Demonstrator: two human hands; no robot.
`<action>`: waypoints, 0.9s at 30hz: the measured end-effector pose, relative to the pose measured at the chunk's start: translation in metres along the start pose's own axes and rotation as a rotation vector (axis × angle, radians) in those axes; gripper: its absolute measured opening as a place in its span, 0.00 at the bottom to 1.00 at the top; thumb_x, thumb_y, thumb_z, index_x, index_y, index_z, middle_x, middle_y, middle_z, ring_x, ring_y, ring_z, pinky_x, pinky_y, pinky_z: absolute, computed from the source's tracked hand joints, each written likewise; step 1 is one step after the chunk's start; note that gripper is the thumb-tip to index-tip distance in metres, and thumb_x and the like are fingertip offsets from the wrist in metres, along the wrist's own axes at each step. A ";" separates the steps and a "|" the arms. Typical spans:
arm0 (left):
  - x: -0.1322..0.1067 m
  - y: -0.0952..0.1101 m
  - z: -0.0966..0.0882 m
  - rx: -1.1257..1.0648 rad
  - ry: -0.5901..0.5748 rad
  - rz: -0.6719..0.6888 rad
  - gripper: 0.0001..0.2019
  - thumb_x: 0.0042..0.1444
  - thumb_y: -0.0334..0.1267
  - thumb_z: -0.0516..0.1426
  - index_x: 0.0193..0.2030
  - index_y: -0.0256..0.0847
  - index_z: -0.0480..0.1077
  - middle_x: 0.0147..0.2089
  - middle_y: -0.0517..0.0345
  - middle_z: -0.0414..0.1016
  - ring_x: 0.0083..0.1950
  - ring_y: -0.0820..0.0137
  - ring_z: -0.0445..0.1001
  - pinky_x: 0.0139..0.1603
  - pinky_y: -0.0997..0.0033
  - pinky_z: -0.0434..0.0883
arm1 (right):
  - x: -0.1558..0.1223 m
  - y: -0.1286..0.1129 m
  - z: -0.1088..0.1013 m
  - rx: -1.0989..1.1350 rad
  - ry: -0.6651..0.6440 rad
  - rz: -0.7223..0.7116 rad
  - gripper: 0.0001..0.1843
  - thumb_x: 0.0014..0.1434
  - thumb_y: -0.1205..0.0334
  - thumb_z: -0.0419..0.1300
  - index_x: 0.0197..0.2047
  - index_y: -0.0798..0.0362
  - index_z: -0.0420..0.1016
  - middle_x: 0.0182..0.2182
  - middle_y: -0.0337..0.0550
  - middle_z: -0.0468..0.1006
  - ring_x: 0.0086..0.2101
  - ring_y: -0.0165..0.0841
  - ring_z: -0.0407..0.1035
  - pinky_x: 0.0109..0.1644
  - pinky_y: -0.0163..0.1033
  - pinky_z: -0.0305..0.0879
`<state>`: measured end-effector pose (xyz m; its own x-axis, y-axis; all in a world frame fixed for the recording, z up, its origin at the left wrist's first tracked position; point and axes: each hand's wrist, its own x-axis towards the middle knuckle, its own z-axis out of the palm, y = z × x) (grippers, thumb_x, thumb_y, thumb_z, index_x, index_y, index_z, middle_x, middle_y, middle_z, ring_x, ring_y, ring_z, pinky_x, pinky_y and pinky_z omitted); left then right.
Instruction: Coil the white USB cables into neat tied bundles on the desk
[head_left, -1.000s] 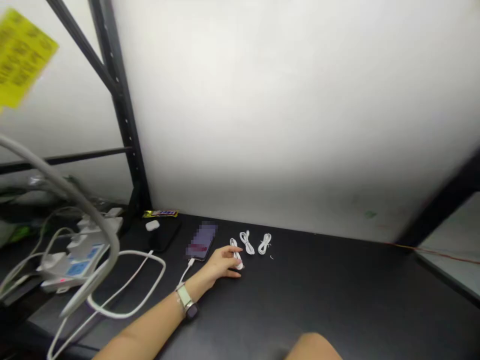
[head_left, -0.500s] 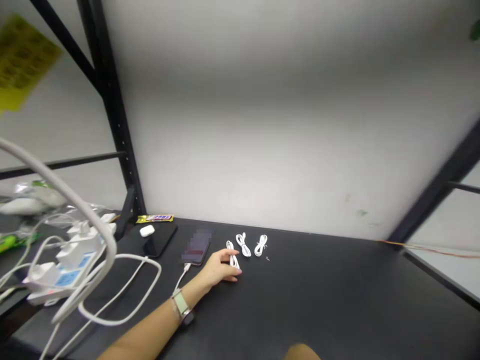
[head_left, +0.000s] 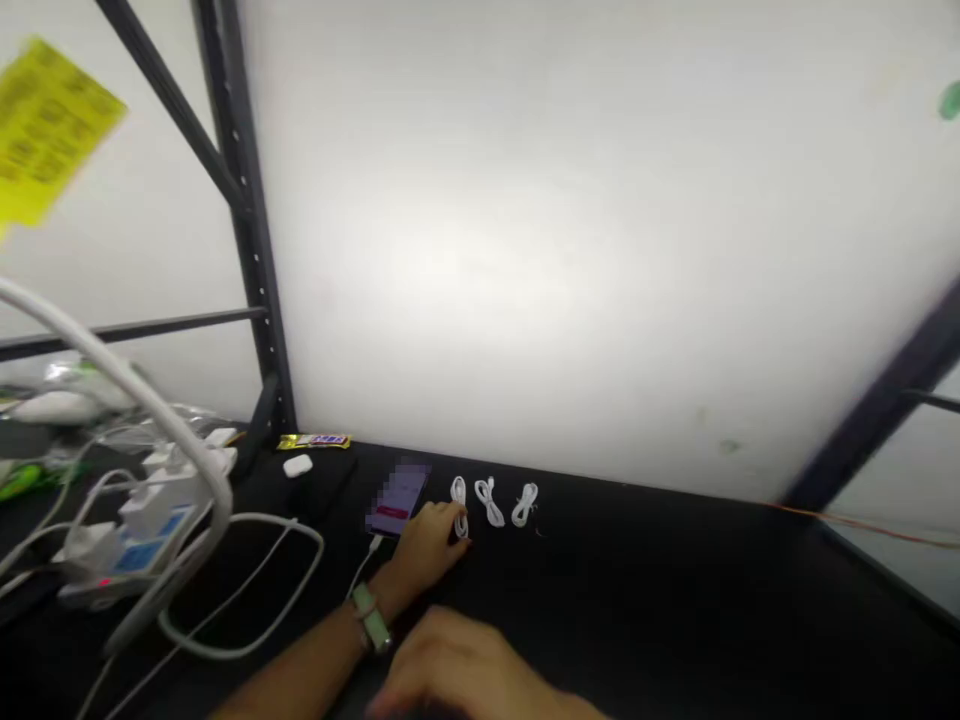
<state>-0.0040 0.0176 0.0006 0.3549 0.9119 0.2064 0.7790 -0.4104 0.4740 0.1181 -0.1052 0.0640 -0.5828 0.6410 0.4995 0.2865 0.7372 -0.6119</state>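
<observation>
My left hand, with a green-strapped watch on its wrist, rests on the black desktop. Its fingers close on the lower end of a coiled white cable. Two more coiled white cables lie just to the right, apart from my fingers. A smartphone with a blurred screen lies left of my hand, with a thin white charging cable plugged into it. My right hand sits low in the view, partly cut off by the bottom edge, and nothing shows in it.
On the desk's left stand a white power strip with plugs, a looped white cable, a white earbud case and a candy bar. A black shelf upright rises before a white wall. A thick pale cable crosses the left foreground.
My right hand has risen into view over the desk's near edge. My left hand has shifted slightly along the first coiled cable. The view has tilted a little and the desk looks darker.
</observation>
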 end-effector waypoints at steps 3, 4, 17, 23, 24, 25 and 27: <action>0.003 0.000 0.002 0.073 0.020 0.009 0.11 0.51 0.39 0.56 0.43 0.45 0.68 0.42 0.56 0.70 0.45 0.65 0.67 0.42 0.71 0.62 | 0.006 0.066 -0.029 -0.254 0.080 0.198 0.08 0.60 0.61 0.54 0.41 0.52 0.70 0.32 0.41 0.74 0.31 0.32 0.69 0.35 0.36 0.65; 0.004 -0.001 0.003 0.087 0.039 0.016 0.10 0.52 0.39 0.56 0.42 0.45 0.67 0.43 0.56 0.69 0.45 0.66 0.67 0.41 0.71 0.62 | 0.004 0.088 -0.037 -0.374 0.128 0.300 0.08 0.59 0.61 0.53 0.41 0.53 0.70 0.30 0.41 0.74 0.30 0.32 0.69 0.33 0.36 0.64; 0.006 -0.002 0.005 -0.099 0.079 -0.010 0.16 0.54 0.41 0.53 0.50 0.44 0.65 0.44 0.56 0.67 0.34 0.72 0.69 0.36 0.73 0.65 | -0.022 0.157 -0.044 -0.745 0.120 0.551 0.05 0.59 0.66 0.50 0.40 0.50 0.62 0.35 0.42 0.71 0.31 0.32 0.69 0.26 0.31 0.51; -0.006 0.012 0.012 -0.283 -0.005 0.078 0.10 0.53 0.40 0.52 0.41 0.42 0.68 0.33 0.61 0.71 0.28 0.74 0.66 0.31 0.75 0.63 | -0.024 0.160 -0.044 -0.733 0.146 0.633 0.05 0.58 0.62 0.52 0.39 0.52 0.62 0.31 0.41 0.72 0.28 0.32 0.68 0.27 0.32 0.52; -0.007 0.013 0.013 -0.286 -0.040 0.088 0.10 0.53 0.40 0.53 0.40 0.43 0.69 0.32 0.62 0.71 0.28 0.74 0.66 0.30 0.75 0.62 | -0.023 0.160 -0.044 -0.741 0.133 0.642 0.05 0.59 0.62 0.52 0.38 0.52 0.62 0.31 0.42 0.72 0.29 0.32 0.68 0.27 0.33 0.52; -0.008 0.014 0.014 -0.285 -0.070 0.095 0.09 0.52 0.40 0.53 0.39 0.43 0.69 0.32 0.62 0.72 0.28 0.74 0.66 0.29 0.76 0.61 | -0.023 0.160 -0.044 -0.751 0.116 0.646 0.04 0.59 0.62 0.52 0.37 0.53 0.62 0.31 0.42 0.73 0.30 0.32 0.69 0.28 0.33 0.52; -0.010 0.015 0.015 -0.294 -0.101 0.102 0.09 0.53 0.42 0.53 0.38 0.44 0.70 0.33 0.62 0.73 0.29 0.74 0.67 0.29 0.76 0.61 | -0.023 0.159 -0.044 -0.766 0.093 0.640 0.03 0.59 0.63 0.51 0.35 0.53 0.63 0.31 0.44 0.73 0.32 0.33 0.69 0.29 0.33 0.53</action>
<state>0.0118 0.0027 -0.0067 0.4848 0.8545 0.1866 0.5592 -0.4669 0.6851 0.2110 0.0067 -0.0175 -0.0949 0.9552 0.2805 0.9569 0.1652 -0.2388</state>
